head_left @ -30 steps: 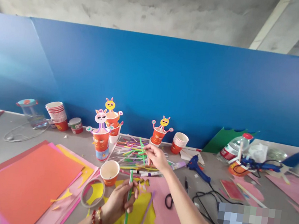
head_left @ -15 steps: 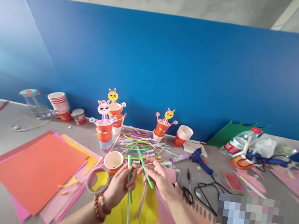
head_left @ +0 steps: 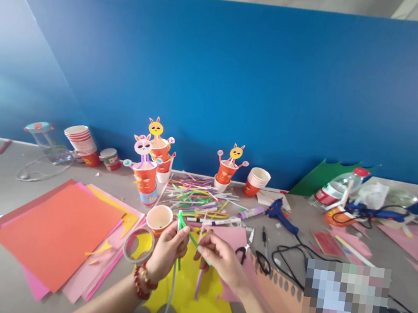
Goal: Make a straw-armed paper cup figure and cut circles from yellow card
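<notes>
Low center of the frame: left hand [head_left: 170, 250] was clenched round an upright pale straw [head_left: 171, 287]. Right hand [head_left: 220, 261] pinched a green straw [head_left: 191, 236] slanting up-left, its tip meeting the upright one above the left fingers.

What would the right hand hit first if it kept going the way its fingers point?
Probably the left hand, close ahead of the right hand, gripping a thin green plastic straw upright; depth is hard to judge.

The straw [head_left: 187, 229] is green, the sheet [head_left: 211, 311] under it yellow, the paper [head_left: 56, 229] at nine o'clock orange, the wall [head_left: 242, 79] at twelve blue.
</notes>
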The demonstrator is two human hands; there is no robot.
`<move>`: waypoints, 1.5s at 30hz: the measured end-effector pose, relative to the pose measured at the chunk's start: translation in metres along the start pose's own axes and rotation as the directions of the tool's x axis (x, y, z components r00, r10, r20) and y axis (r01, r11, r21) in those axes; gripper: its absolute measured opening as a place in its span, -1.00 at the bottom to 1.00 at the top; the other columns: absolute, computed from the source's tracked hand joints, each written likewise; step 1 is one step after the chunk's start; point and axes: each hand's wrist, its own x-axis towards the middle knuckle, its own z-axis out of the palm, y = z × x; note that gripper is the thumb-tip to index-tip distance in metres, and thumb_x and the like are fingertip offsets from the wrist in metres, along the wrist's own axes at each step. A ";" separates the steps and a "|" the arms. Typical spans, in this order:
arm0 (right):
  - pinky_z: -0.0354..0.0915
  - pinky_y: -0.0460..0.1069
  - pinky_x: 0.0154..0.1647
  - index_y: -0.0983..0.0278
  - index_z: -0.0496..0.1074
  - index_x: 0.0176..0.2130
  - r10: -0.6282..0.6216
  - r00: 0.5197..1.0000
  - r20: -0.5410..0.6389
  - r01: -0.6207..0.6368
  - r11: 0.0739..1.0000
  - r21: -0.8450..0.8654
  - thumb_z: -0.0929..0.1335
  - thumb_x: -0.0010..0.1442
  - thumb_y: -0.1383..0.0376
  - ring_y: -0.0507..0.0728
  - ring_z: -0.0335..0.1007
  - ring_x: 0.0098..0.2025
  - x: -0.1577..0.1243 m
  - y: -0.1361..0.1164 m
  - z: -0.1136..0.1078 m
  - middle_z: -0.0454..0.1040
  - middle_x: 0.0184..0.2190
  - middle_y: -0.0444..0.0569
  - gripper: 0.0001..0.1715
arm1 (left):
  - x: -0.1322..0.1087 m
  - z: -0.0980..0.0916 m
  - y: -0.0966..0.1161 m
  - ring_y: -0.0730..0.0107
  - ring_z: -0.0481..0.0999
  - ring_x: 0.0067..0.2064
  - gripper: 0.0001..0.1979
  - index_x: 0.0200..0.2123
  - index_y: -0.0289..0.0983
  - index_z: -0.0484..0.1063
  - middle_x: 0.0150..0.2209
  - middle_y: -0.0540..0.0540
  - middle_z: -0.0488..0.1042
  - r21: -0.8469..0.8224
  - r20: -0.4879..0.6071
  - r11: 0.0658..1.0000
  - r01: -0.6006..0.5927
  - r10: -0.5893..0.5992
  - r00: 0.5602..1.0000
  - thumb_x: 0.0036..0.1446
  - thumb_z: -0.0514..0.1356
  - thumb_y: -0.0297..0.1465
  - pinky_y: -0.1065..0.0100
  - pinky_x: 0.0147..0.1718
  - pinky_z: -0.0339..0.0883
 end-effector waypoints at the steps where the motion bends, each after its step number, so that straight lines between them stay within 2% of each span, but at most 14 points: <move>1: 0.36 -0.05 -0.42 0.27 0.34 -0.28 -0.001 1.000 -0.016 0.000 1.000 -0.030 0.40 0.21 0.04 0.06 0.45 -0.48 -0.002 0.001 -0.001 0.51 -0.42 -0.09 -0.65 | -0.001 0.000 0.000 0.70 -0.10 -0.65 -0.64 -0.34 -0.28 0.30 -0.64 0.24 0.02 0.000 -0.001 1.000 -0.001 0.001 1.000 0.11 0.30 -0.12 0.55 -0.67 -0.21; 9: 0.30 -0.06 -0.28 0.26 0.42 -0.40 -0.198 0.970 -0.144 0.140 0.931 -0.336 0.40 0.14 0.34 0.10 0.41 -0.33 -0.002 0.006 -0.002 0.46 -0.41 -0.12 -0.91 | -0.005 0.001 -0.003 0.71 -0.10 -0.64 -0.63 -0.34 -0.29 0.31 -0.64 0.23 0.02 0.013 -0.003 1.000 0.020 -0.020 1.000 0.10 0.31 -0.12 0.54 -0.66 -0.20; 13: 0.28 -0.05 -0.25 0.26 0.43 -0.43 -0.242 0.957 -0.163 0.185 0.935 -0.301 0.42 0.14 0.32 0.10 0.39 -0.32 0.001 0.008 -0.002 0.44 -0.41 -0.12 -0.88 | -0.005 -0.002 -0.002 0.70 -0.10 -0.64 -0.64 -0.34 -0.28 0.31 -0.63 0.24 0.01 0.016 -0.007 1.000 0.004 -0.004 1.000 0.11 0.30 -0.11 0.54 -0.66 -0.20; 17: 0.29 -0.05 -0.27 0.28 0.48 -0.34 -0.139 0.974 -0.177 0.121 0.987 -0.107 0.44 0.15 0.21 0.10 0.40 -0.34 0.002 0.011 -0.002 0.48 -0.42 -0.11 -0.83 | -0.006 -0.002 -0.005 0.71 -0.06 -0.65 -0.64 -0.27 -0.27 0.33 -0.61 0.23 0.05 0.097 0.069 0.994 0.051 -0.058 0.996 0.06 0.35 -0.16 0.53 -0.67 -0.17; 19: 0.29 -0.06 -0.27 0.30 0.50 -0.34 -0.118 0.981 -0.153 0.108 0.992 -0.071 0.44 0.15 0.20 0.09 0.40 -0.34 0.001 0.009 -0.003 0.50 -0.42 -0.10 -0.81 | -0.007 -0.001 -0.007 0.70 -0.04 -0.66 -0.63 -0.24 -0.28 0.34 -0.63 0.23 0.04 0.156 0.112 0.985 0.078 -0.096 0.989 0.07 0.34 -0.15 0.52 -0.67 -0.17; 23: 0.29 -0.08 -0.30 0.30 0.53 -0.31 -0.137 0.985 -0.102 0.124 0.984 -0.126 0.39 0.23 0.19 0.09 0.41 -0.35 -0.004 -0.003 -0.003 0.51 -0.43 -0.10 -0.79 | -0.007 0.002 -0.008 0.69 -0.05 -0.65 -0.63 -0.29 -0.27 0.32 -0.64 0.24 0.01 0.153 0.109 0.985 0.080 -0.097 0.989 0.08 0.32 -0.11 0.52 -0.67 -0.17; 26: 0.31 -0.09 -0.32 0.29 0.51 -0.27 -0.179 0.980 -0.091 0.151 0.956 -0.252 0.34 0.27 0.25 0.09 0.44 -0.34 -0.009 -0.011 -0.002 0.53 -0.40 -0.09 -0.81 | -0.006 0.002 -0.007 0.71 -0.07 -0.65 -0.63 -0.31 -0.27 0.32 -0.62 0.23 0.04 0.106 0.108 0.988 0.109 -0.120 0.987 0.07 0.33 -0.12 0.53 -0.67 -0.19; 28: 0.32 -0.09 -0.30 0.26 0.51 -0.27 -0.250 0.964 -0.092 0.189 0.886 -0.424 0.32 0.28 0.31 0.10 0.47 -0.32 -0.011 -0.015 -0.001 0.55 -0.37 -0.08 -0.85 | -0.006 0.002 -0.007 0.72 -0.08 -0.65 -0.62 -0.30 -0.27 0.32 -0.59 0.22 0.08 0.083 0.116 0.990 0.118 -0.127 0.985 0.06 0.34 -0.13 0.53 -0.67 -0.18; 32: 0.34 -0.03 -0.18 0.21 0.51 -0.22 -0.415 0.910 0.012 0.290 0.613 -0.734 0.29 0.31 0.40 0.14 0.50 -0.23 -0.015 -0.020 0.000 0.59 -0.25 -0.02 -0.81 | -0.006 0.003 -0.006 0.70 -0.11 -0.65 -0.60 -0.32 -0.26 0.28 -0.63 0.25 0.02 0.069 0.132 0.985 0.157 -0.165 0.977 0.04 0.35 -0.11 0.53 -0.67 -0.21; 36: 0.35 0.04 -0.17 0.24 0.47 -0.18 -0.479 0.868 0.134 0.336 0.366 -0.868 0.24 0.36 0.40 0.20 0.49 -0.20 -0.016 -0.023 0.003 0.57 -0.23 0.05 -0.78 | -0.006 0.004 -0.005 0.69 -0.15 -0.66 -0.58 -0.35 -0.23 0.22 -0.66 0.28 -0.02 0.086 0.122 0.978 0.191 -0.201 0.972 0.03 0.34 -0.09 0.53 -0.68 -0.23; 40: 0.33 0.07 -0.18 0.29 0.44 -0.24 -0.473 0.851 0.226 0.324 0.134 -0.937 0.23 0.35 0.45 0.22 0.45 -0.24 -0.013 -0.021 0.008 0.53 -0.30 0.07 -0.78 | -0.005 0.002 -0.007 0.70 -0.12 -0.66 -0.57 -0.36 -0.23 0.21 -0.66 0.27 0.01 0.112 0.084 0.973 0.202 -0.212 0.974 0.02 0.35 -0.09 0.53 -0.69 -0.23; 42: 0.32 0.06 -0.18 0.29 0.41 -0.29 -0.450 0.856 0.256 0.325 0.082 -0.942 0.25 0.32 0.47 0.21 0.44 -0.24 -0.011 -0.019 0.010 0.51 -0.32 0.05 -0.81 | -0.004 0.000 -0.008 0.71 -0.10 -0.67 -0.58 -0.37 -0.24 0.23 -0.65 0.26 0.06 0.125 0.077 0.969 0.212 -0.223 0.972 0.02 0.35 -0.10 0.53 -0.69 -0.23; 45: 0.30 0.05 -0.17 0.29 0.39 -0.29 -0.427 0.864 0.267 0.329 0.078 -0.941 0.28 0.30 0.47 0.20 0.42 -0.23 -0.009 -0.017 0.012 0.49 -0.33 0.02 -0.86 | -0.004 -0.003 -0.010 0.72 -0.07 -0.67 -0.59 -0.34 -0.26 0.26 -0.64 0.24 0.09 0.132 0.078 0.966 0.221 -0.233 0.969 0.03 0.34 -0.10 0.53 -0.68 -0.23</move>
